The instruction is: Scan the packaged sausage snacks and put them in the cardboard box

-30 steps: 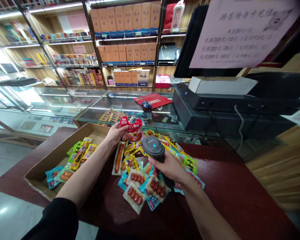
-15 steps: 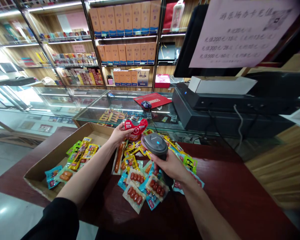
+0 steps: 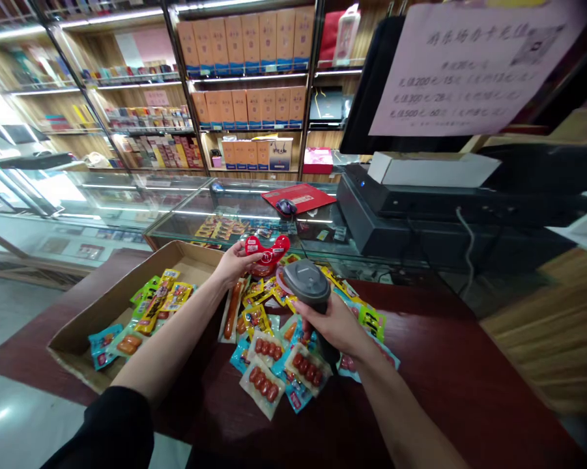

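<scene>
Pinched in my left hand (image 3: pixel 235 262) is a red package with a two-lobed top (image 3: pixel 268 251), white labels on its face. My right hand (image 3: pixel 335 320) is wrapped around the handle of a dark grey barcode scanner (image 3: pixel 305 281), whose head points away from me toward the package. Below both hands lies a pile of snack packets, among them clear packs of small sausages (image 3: pixel 264 384), a long single sausage pack (image 3: pixel 232 311), and yellow packets (image 3: pixel 257 319). To the left, an open cardboard box (image 3: pixel 85 319) holds several more packets (image 3: pixel 157 301).
Behind the dark red table (image 3: pixel 434 365) stands a glass display counter (image 3: pixel 195 212) with a red mouse pad (image 3: pixel 307 195) and a mouse (image 3: pixel 286 207). A monitor with a paper sign (image 3: pixel 449 71) and a black machine (image 3: pixel 395 208) rise at the right. Shelves of boxes (image 3: pixel 244 107) line the back.
The blue light on the scanner's head is no longer lit. Both hands keep nearly the same place, with the red package tipped slightly.
</scene>
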Demonstrator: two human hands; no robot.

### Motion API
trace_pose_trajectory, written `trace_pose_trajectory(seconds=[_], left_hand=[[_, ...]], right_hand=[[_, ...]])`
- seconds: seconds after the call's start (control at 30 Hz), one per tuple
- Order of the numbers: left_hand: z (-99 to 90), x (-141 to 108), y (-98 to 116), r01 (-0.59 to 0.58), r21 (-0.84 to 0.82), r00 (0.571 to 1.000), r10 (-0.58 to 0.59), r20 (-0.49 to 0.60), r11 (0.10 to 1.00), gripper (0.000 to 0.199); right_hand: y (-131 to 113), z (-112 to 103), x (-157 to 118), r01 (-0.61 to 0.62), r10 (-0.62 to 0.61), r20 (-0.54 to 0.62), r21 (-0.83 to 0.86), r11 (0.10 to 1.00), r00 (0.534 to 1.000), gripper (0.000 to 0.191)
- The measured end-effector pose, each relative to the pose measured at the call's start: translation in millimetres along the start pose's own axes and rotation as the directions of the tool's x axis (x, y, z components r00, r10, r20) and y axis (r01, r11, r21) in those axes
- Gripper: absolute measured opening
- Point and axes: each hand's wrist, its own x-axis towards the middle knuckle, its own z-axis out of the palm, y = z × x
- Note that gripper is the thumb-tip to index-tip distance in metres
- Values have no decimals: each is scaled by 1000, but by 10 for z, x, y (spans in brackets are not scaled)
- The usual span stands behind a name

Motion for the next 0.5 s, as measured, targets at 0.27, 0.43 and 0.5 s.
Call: trace_pose_trajectory(seconds=[0.27,0.43,0.5], left_hand=[[-233,-55,310,-63,11,996,64,-65,998,53],[-922,-470,733,-166,75,970,176,-165,983,46],[-1225,-695,882,-190,98,952,207,-225,977,45]], right_hand=[[-5,25,-27,15,-16,-20,-65,998,1000,30],[25,87,-28,1,6,62,-107,994,998,34],[27,120,-25,13,-5,88,-94,995,996,35]])
